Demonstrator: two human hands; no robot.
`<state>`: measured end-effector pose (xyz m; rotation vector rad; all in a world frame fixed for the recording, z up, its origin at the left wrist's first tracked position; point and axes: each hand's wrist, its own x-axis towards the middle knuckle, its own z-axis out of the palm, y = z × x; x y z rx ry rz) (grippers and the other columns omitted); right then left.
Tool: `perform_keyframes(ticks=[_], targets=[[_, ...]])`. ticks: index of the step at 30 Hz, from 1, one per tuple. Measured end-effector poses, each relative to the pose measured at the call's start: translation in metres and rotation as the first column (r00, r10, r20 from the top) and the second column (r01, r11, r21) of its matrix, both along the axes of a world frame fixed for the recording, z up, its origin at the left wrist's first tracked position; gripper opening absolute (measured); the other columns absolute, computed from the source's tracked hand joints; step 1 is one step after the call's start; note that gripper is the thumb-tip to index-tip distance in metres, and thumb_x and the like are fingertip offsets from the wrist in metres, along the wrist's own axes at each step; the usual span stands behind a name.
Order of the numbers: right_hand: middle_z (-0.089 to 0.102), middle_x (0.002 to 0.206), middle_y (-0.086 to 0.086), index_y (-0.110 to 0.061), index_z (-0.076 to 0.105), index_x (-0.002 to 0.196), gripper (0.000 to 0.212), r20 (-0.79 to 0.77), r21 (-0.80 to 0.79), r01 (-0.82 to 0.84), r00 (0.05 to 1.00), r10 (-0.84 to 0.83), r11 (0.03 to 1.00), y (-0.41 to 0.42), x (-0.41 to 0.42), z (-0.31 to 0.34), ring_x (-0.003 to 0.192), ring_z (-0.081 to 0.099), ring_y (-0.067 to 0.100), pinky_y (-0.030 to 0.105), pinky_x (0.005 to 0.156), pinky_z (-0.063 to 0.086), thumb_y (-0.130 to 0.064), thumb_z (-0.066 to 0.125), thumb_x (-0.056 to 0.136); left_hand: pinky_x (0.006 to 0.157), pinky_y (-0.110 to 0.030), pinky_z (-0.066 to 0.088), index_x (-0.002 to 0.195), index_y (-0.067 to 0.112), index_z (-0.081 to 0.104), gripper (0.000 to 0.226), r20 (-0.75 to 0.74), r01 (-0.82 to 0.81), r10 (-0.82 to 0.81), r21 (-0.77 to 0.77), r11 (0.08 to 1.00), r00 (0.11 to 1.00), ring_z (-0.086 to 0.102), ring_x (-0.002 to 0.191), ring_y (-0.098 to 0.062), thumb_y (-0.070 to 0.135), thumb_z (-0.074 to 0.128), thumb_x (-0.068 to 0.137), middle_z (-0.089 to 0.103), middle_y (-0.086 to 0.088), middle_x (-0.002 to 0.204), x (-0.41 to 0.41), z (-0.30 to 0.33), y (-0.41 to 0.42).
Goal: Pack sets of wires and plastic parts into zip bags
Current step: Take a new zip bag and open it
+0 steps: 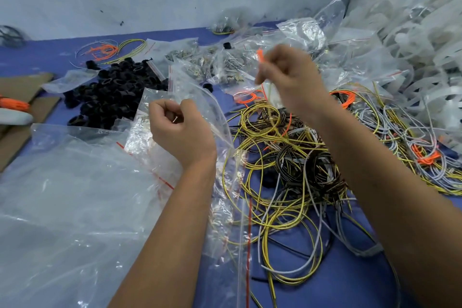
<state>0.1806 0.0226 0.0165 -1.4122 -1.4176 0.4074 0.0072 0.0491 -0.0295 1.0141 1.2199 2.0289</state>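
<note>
lower centre: tangled wire heap (287, 157) on blue worktop (337, 282), too many to count; limp, springy, best pinched at bundled ends. mid frame: left hand (178, 127) curled, pinching one clear zip bag (200, 97), flimsy, slippery. right hand (287, 75) pinching thin wires (271, 90) with orange tie. upper left: heap of black plastic parts (112, 97), light, rigid.

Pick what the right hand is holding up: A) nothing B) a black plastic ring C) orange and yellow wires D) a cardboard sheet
C: the right hand has its fingers curled round thin orange and yellow wires, raised above the wire pile, while the left hand pinches a clear zip bag.
</note>
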Motion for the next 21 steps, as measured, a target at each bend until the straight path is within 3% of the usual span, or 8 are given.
perform_keyframes(ticks=[2,4,6,8,11,13,15,21], targets=[[0.073,0.075,-0.001,-0.015,0.06,0.086,0.018,-0.405,0.113,0.036,0.914,0.013,0.993,-0.009,0.016,0.008,0.061,0.051,0.014,0.028,0.056,0.04,-0.013,0.057,0.104,0.056,-0.016,0.03,0.068,0.018,0.04,0.026,-0.028,0.046,-0.046,0.023,0.999,0.999,0.033,0.053,-0.005,0.0,0.055,0.077,0.035,0.007,0.062,0.002,0.0,-0.002],[0.073,0.077,0.003,-0.011,0.058,0.088,0.019,-0.713,0.169,0.021,0.693,0.107,0.985,-0.016,0.027,0.015,0.061,0.05,0.012,0.021,0.056,0.04,-0.01,0.051,0.107,0.056,-0.019,0.032,0.067,0.021,0.04,0.026,-0.053,0.106,-0.104,0.036,0.994,0.993,0.033,0.054,-0.007,0.001,0.055,0.076,0.035,0.006,0.061,0.004,0.0,-0.004],[0.073,0.078,0.007,-0.009,0.056,0.091,0.017,-0.839,0.202,0.034,0.522,0.155,0.979,-0.024,0.036,0.02,0.061,0.051,0.012,0.019,0.055,0.042,-0.007,0.049,0.107,0.055,-0.021,0.033,0.068,0.022,0.042,0.025,-0.091,0.163,-0.159,0.043,0.986,0.983,0.034,0.055,-0.01,0.003,0.056,0.076,0.037,0.007,0.061,0.007,-0.001,-0.006],[0.072,0.085,0.01,-0.009,0.055,0.094,0.013,-0.862,0.224,0.039,0.473,0.179,0.974,-0.03,0.039,0.02,0.063,0.053,0.013,0.019,0.057,0.043,-0.008,0.05,0.106,0.054,-0.019,0.033,0.069,0.022,0.044,0.026,-0.159,0.226,-0.216,0.051,0.973,0.963,0.035,0.053,-0.006,0.002,0.058,0.078,0.039,0.008,0.06,0.009,-0.004,-0.007],[0.069,0.088,0.005,-0.013,0.058,0.092,0.013,-0.81,0.229,0.041,0.562,0.167,0.973,-0.038,0.041,0.016,0.067,0.053,0.014,0.024,0.063,0.042,-0.01,0.053,0.104,0.054,-0.022,0.036,0.073,0.02,0.048,0.024,-0.24,0.342,-0.326,0.026,0.94,0.915,0.039,0.053,-0.005,0.002,0.062,0.082,0.043,0.01,0.059,0.013,-0.009,-0.008],[0.063,0.08,0.0,-0.012,0.063,0.091,0.012,-0.499,0.168,0.16,0.865,-0.056,0.973,-0.042,0.045,0.011,0.066,0.047,0.015,0.029,0.062,0.039,-0.011,0.058,0.102,0.052,-0.022,0.037,0.074,0.019,0.049,0.022,-0.266,0.378,-0.364,0.004,0.926,0.893,0.041,0.052,-0.005,0.003,0.063,0.082,0.045,0.013,0.057,0.015,-0.011,-0.009],[0.058,0.075,0.0,-0.007,0.066,0.093,0.009,-0.157,0.169,0.267,0.958,-0.241,0.949,-0.043,0.049,0.006,0.067,0.046,0.014,0.034,0.064,0.039,-0.012,0.061,0.1,0.051,-0.019,0.036,0.074,0.016,0.05,0.02,-0.28,0.388,-0.373,-0.001,0.922,0.884,0.041,0.051,-0.004,0.003,0.064,0.081,0.046,0.014,0.055,0.016,-0.012,-0.01],[0.065,0.07,0.003,-0.009,0.066,0.09,0.016,-0.606,0.163,0.092,0.795,0.026,0.982,-0.047,0.023,-0.003,0.06,0.057,0.014,0.023,0.055,0.045,-0.003,0.057,0.101,0.053,-0.021,0.038,0.077,0.014,0.052,0.02,-0.302,0.436,-0.429,-0.046,0.899,0.851,0.044,0.053,-0.007,0.001,0.065,0.083,0.049,0.006,0.06,0.017,-0.014,-0.01]])
